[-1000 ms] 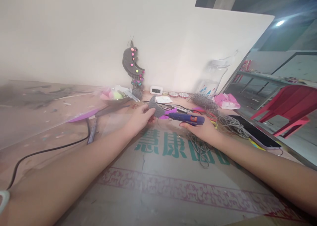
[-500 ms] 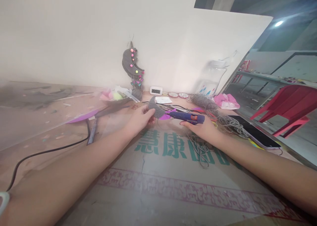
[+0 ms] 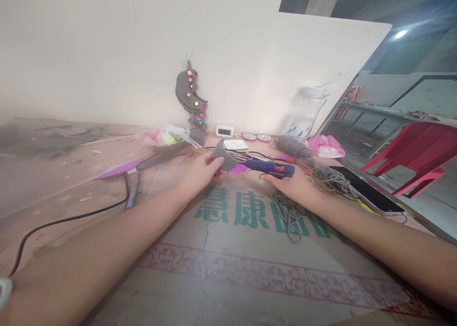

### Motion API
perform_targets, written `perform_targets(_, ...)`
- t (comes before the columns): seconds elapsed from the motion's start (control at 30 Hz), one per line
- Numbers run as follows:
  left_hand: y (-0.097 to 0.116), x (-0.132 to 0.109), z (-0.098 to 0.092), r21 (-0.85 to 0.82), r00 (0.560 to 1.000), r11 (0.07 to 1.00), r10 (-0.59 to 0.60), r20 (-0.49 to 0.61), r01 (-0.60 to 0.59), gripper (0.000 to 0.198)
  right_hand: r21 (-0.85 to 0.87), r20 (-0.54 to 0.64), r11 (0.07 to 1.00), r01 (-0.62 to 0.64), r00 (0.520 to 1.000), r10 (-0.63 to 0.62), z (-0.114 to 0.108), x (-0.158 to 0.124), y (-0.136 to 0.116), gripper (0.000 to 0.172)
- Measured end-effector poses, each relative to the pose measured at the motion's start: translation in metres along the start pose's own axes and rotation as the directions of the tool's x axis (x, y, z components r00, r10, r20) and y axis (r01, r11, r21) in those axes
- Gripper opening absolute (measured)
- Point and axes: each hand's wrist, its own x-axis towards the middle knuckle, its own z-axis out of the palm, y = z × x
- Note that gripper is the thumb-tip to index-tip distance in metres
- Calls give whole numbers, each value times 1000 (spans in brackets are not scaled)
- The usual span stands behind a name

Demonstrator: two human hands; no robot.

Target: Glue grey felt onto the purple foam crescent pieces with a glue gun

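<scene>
Between the thumb and fingers of my left hand (image 3: 206,170) is a small crescent wrapped in grey yarn (image 3: 224,155). My right hand (image 3: 287,182) grips a dark blue hot glue gun (image 3: 270,168) with an orange part on its side. The gun lies level, its nozzle pointing left at the crescent's right edge; whether the tip touches the yarn I cannot tell. Behind and below the nozzle shows a purple piece (image 3: 237,168). Loose grey yarn (image 3: 291,219) trails on the printed cardboard (image 3: 228,278) below my right hand.
A finished yarn moon with pompoms (image 3: 185,90) hangs on the wall. Along the back stand a small digital clock (image 3: 224,131) and a clear bottle (image 3: 307,112). To the right lie a yarn skein (image 3: 294,146), a pink bag (image 3: 326,146) and a phone (image 3: 371,192). A black cable (image 3: 71,217) crosses the left side.
Almost nothing differs. Both hands keep their hold on the crescent and the glue gun, and the view has shifted very slightly.
</scene>
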Motion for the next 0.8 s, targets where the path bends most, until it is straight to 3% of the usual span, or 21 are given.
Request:
perform_targets(0.37, -4, 0, 0, 22, 999, 999, 42, 16, -42, 24, -52, -13, 995, -81, 997, 80, 0, 0, -2, 49)
perform_targets(0.6, -2, -2, 0, 33, 999, 999, 40, 23, -41, 25, -9, -6, 999, -40, 999, 40, 0, 2, 0, 44)
perform_targets(0.73, -3, 0, 0, 2, 1000, 1000, 3, 6, -3, 26, 111, -47, 990, 89, 995, -84, -5, 5, -4, 33)
perform_targets(0.8, -4, 1, 0, -33, 1000, 999, -12, 8, 12, 26, 107, -74, 989, 97, 993, -89, -10, 7, -8, 28)
